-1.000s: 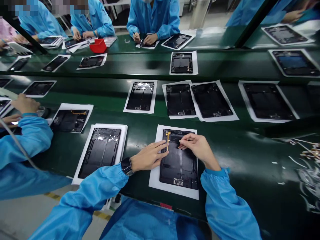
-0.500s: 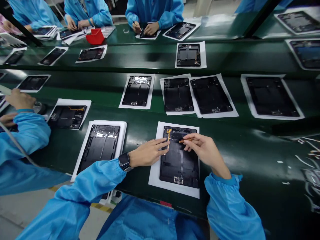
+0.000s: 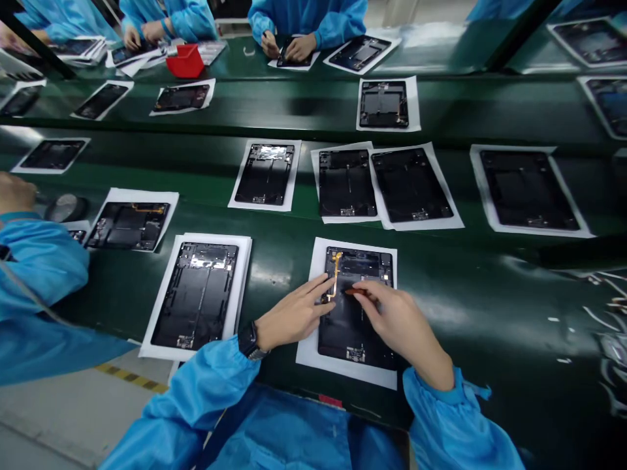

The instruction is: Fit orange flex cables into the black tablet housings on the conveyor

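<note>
A black tablet housing (image 3: pixel 345 329) lies on white paper (image 3: pixel 309 346) in front of me. An orange flex cable (image 3: pixel 337 266) runs down its upper left side. My left hand (image 3: pixel 296 310) is open, fingers stretched, with the fingertips at the housing's left edge beside the lower part of the cable. Over the middle of the housing, my right hand (image 3: pixel 399 320) pinches a thin reddish-brown stick (image 3: pixel 351 291), its tip pointing left toward the cable. Most of the stick is hidden by the fingers.
Left of my work lies another housing (image 3: pixel 196 300) on stacked paper. Several more housings, such as one with a silver patch (image 3: pixel 267 176), rest on the green line (image 3: pixel 206 176) ahead. Co-workers in blue sleeves (image 3: pixel 42 261) work at left and opposite. Loose wires (image 3: pixel 610 320) lie at right.
My right hand has moved down and slightly left with the stick, its tip closer to the cable. My left hand stays at the housing's left edge. The co-worker's hand at left has moved away leftward.
</note>
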### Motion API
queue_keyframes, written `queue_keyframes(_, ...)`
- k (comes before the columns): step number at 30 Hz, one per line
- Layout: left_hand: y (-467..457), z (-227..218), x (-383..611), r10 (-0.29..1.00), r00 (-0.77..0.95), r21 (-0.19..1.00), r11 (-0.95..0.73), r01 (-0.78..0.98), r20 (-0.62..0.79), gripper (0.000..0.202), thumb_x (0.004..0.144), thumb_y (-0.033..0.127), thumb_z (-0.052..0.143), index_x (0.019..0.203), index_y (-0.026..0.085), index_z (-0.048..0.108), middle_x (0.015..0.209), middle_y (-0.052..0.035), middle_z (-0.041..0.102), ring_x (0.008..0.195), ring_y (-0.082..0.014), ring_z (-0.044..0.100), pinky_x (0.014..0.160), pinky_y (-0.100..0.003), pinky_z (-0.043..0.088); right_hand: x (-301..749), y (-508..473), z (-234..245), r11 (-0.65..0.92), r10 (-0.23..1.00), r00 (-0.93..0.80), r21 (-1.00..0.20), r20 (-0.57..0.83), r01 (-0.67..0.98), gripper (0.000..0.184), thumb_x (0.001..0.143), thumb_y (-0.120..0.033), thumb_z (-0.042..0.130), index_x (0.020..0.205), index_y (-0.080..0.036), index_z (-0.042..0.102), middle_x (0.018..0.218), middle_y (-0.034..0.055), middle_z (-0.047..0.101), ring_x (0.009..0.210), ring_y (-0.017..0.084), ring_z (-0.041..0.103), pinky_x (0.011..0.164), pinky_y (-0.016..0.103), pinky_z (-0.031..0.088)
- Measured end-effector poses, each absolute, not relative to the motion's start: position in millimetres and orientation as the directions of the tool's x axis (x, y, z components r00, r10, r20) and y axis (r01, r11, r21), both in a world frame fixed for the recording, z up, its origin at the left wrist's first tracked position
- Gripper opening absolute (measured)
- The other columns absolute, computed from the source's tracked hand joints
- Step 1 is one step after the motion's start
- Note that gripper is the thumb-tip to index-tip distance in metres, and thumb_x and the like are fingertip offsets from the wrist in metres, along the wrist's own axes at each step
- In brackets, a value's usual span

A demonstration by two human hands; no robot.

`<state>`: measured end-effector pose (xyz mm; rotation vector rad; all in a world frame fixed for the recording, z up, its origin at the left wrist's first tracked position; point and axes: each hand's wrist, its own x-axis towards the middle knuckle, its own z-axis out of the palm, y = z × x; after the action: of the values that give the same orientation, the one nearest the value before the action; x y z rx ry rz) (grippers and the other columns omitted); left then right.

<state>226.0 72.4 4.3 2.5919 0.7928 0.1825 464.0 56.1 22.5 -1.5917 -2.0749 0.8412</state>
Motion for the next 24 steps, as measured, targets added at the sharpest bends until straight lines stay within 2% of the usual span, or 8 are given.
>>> queue_keyframes(6,53.6,-12.1,217.6,0.647,0.755,0.512,-0.686,0.517,0.104,0.043,0.092,0.011,0.047,0.135,0.016,0.052,0.159,-0.0141,0.018,0.148,-0.0295,0.016,0.118,-0.05,0.03,425.8,48.4,17.4,0.326,0.905,-0.399,-0.361,-0.15,0.874,0.017,0.096,-0.013,0.047,0.107,-0.017,0.06,0.092,0.0053,0.069,0.072,0.022,0.066,0.058,0.03,0.041)
queue_keyframes(10,53.3,-22.1,212.0,0.652,0.743,0.541,-0.683,0.491,0.15,0.043,0.092,0.012,0.049,0.134,0.018,0.052,0.158,-0.0128,0.023,0.147,-0.0285,0.021,0.118,-0.05,0.031,410.3,52.3,14.5,0.368,0.894,-0.416,-0.256,-0.166,0.894,0.02,0.094,-0.008,0.047,0.106,-0.015,0.061,0.09,0.0064,0.069,0.07,0.021,0.066,0.058,0.029,0.04)
queue_keyframes(12,53.3,-25.3,211.1,0.657,0.736,0.547,-0.681,0.487,0.162,0.042,0.091,0.011,0.05,0.132,0.018,0.054,0.157,-0.0127,0.025,0.146,-0.0282,0.023,0.119,-0.048,0.031,410.6,53.1,12.2,0.354,0.904,-0.403,-0.28,-0.144,0.893,0.02,0.095,-0.009,0.047,0.106,-0.015,0.062,0.092,0.0073,0.07,0.073,0.022,0.067,0.06,0.029,0.043)
queue_keyframes(18,51.1,-29.6,210.6,0.665,0.722,0.555,-0.68,0.479,0.191,0.041,0.089,0.01,0.054,0.129,0.018,0.057,0.157,-0.0122,0.026,0.145,-0.0278,0.025,0.118,-0.047,0.032,425.2,42.8,0.7,0.207,0.971,-0.24,-0.576,0.02,0.791,0.016,0.097,-0.02,0.05,0.107,-0.019,0.063,0.097,0.004,0.072,0.082,0.021,0.069,0.074,0.029,0.051)
queue_keyframes(21,50.5,-30.2,210.2,0.665,0.721,0.554,-0.682,0.477,0.197,0.041,0.088,0.01,0.054,0.128,0.018,0.057,0.157,-0.0123,0.026,0.145,-0.0283,0.026,0.118,-0.048,0.032,423.8,37.6,-2.7,0.232,0.967,-0.25,-0.596,0.053,0.769,0.018,0.097,-0.02,0.049,0.107,-0.019,0.064,0.103,0.0038,0.072,0.087,0.021,0.069,0.076,0.03,0.051)
queue_keyframes(24,50.7,-30.1,210.0,0.664,0.723,0.551,-0.683,0.48,0.192,0.041,0.089,0.01,0.053,0.129,0.018,0.057,0.157,-0.0131,0.026,0.146,-0.0284,0.025,0.117,-0.049,0.032,415.6,37.9,-1.3,0.249,0.96,-0.279,-0.521,0.022,0.816,0.02,0.097,-0.018,0.046,0.107,-0.018,0.063,0.102,0.0054,0.072,0.085,0.022,0.069,0.071,0.03,0.051)
